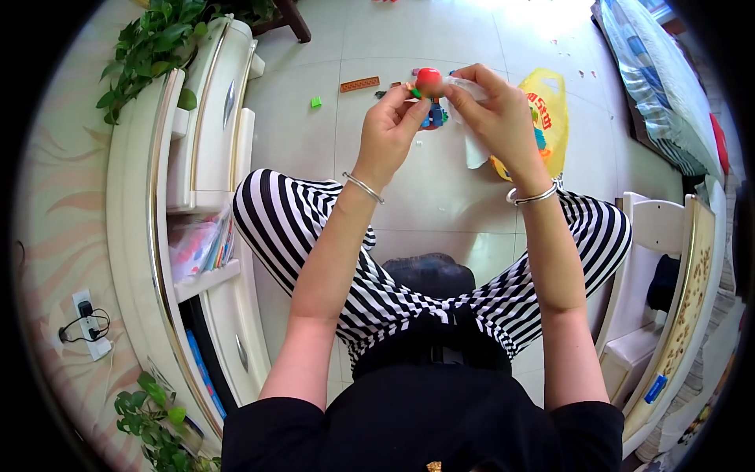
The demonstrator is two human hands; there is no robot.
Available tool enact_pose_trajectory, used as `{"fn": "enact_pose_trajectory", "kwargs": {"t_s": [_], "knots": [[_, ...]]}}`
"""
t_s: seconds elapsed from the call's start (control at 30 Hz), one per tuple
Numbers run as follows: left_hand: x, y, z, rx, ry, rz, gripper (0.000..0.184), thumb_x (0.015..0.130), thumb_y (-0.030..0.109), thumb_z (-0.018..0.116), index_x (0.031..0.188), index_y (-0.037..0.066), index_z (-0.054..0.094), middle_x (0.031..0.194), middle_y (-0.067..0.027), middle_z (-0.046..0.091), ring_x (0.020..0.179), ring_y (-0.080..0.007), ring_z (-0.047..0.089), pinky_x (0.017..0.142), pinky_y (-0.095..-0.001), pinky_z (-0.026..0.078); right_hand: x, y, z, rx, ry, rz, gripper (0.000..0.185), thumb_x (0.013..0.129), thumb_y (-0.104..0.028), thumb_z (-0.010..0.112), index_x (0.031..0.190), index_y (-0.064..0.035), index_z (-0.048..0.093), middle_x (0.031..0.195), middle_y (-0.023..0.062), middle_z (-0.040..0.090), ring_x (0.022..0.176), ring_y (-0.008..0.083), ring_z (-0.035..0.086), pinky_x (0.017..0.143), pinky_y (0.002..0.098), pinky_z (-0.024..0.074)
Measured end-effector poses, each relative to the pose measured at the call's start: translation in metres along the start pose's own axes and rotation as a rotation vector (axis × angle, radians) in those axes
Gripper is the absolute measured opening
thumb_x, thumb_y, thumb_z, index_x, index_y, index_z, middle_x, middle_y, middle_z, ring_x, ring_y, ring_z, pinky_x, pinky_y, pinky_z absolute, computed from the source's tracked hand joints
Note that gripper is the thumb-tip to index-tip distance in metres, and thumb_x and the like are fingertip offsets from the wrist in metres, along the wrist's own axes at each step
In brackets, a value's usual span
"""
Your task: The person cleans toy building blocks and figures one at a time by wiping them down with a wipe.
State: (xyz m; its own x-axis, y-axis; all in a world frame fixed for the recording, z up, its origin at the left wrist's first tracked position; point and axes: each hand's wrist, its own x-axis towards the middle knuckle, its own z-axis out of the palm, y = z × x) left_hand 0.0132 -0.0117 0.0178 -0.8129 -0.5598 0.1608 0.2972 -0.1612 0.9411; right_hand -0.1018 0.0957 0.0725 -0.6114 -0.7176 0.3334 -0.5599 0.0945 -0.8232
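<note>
My left hand [387, 130] pinches a small toy with a round red top [429, 77] and a bit of green near the fingertips. From the other side, my right hand [503, 110] is closed on a thin white tissue [476, 149], which hangs below the fingers and reaches the red piece. Just under the toy, several blue, green and red toy bricks [437, 116] show between the hands; whether they lie on the floor or join the held toy, I cannot tell. A yellow plastic bag [553, 90] with red print and colourful pieces lies beyond my right wrist.
On the tiled floor lie a brown studded plate [359, 84] and a green brick [316, 102]. A white cabinet [216, 126] with shelves stands on the left, a white chair [657, 224] on the right. Behind it is a bed with blue bedding [641, 63]. Leafy plants [161, 39] overhang the cabinet.
</note>
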Motion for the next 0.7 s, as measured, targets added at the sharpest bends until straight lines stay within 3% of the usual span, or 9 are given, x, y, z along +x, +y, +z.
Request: {"fn": "enact_pose_trajectory", "kwargs": {"t_s": [0.17,0.27,0.33,0.43,0.7], "knots": [[-0.001,-0.005,-0.001,0.042,0.06,0.012,0.024,0.093,0.01,0.054,0.114,-0.002,0.057,0.098,-0.004,0.063,0.087,-0.009,0.06,0.078,-0.0254,0.052,-0.002,0.005,0.003,0.016,-0.073,0.116,0.025,0.078,-0.023,0.07,0.088,-0.0016,0.063,0.082,0.0138,0.065,0.056,0.0163,0.059,0.053,0.0285,0.0456],[-0.003,-0.005,0.002,0.056,0.115,0.006,0.022,0.092,0.009,0.055,0.111,-0.003,0.059,0.096,-0.0043,0.063,0.084,-0.0087,0.06,0.077,-0.0252,0.053,-0.012,0.011,0.012,0.048,0.043,-0.008,0.021,0.077,-0.019,0.07,0.086,-0.0006,0.062,0.08,0.0124,0.065,0.059,0.0163,0.059,0.053,0.0288,0.0459],[-0.004,-0.006,0.003,0.051,0.136,-0.049,0.021,0.092,0.009,0.055,0.108,-0.003,0.06,0.094,-0.0053,0.064,0.081,-0.0094,0.061,0.075,-0.0257,0.054,-0.016,0.018,0.015,-0.096,0.104,-0.29,0.015,0.077,-0.012,0.069,0.083,-0.0001,0.061,0.076,0.0101,0.063,0.062,0.017,0.06,0.054,0.0287,0.0468],[-0.005,-0.002,0.003,-0.077,0.16,-0.138,0.02,0.091,0.009,0.055,0.107,-0.003,0.06,0.092,-0.0068,0.064,0.078,-0.011,0.062,0.073,-0.0271,0.055,-0.026,0.019,0.022,-0.058,0.089,-0.263,0.01,0.076,-0.005,0.069,0.081,-0.0002,0.061,0.073,0.0085,0.061,0.063,0.0182,0.061,0.055,0.0284,0.0476],[-0.003,-0.008,-0.002,-0.182,0.14,-0.238,0.02,0.091,0.01,0.055,0.105,-0.003,0.06,0.092,-0.0078,0.064,0.08,-0.0128,0.063,0.072,-0.0284,0.055,-0.035,0.039,0.032,0.015,0.11,-0.205,0.011,0.077,-0.005,0.069,0.081,-0.0006,0.061,0.074,0.0077,0.062,0.063,0.0165,0.061,0.055,0.0264,0.0473]]}}
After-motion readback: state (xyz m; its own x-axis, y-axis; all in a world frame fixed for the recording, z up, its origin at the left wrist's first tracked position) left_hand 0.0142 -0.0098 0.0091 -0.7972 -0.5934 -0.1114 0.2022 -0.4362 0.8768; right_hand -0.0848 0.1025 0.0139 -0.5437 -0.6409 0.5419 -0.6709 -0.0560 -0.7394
